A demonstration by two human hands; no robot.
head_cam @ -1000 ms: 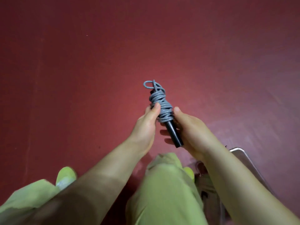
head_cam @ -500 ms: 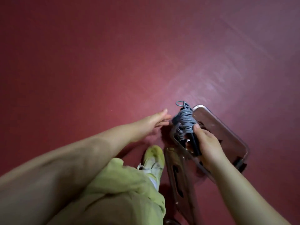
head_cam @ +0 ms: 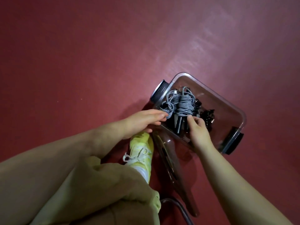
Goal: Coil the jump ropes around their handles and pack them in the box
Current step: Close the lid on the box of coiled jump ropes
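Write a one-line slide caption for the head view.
Both hands settle a grey coiled jump rope into the clear plastic box on the red floor, beside other coiled ropes.

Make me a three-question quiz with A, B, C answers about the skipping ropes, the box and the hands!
1. Where is the grey coiled rope?
A. inside the clear box
B. on the floor
C. on the shoe

2. What colour is the shoe?
A. blue
B. yellow-green
C. black

3. What is the right hand doing?
A. waving
B. resting on the knee
C. touching the grey rope bundle inside the box

Answers: A, the bundle lies within the box walls; B, the shoe is plainly yellow-green; C, its fingertips meet the bundle.
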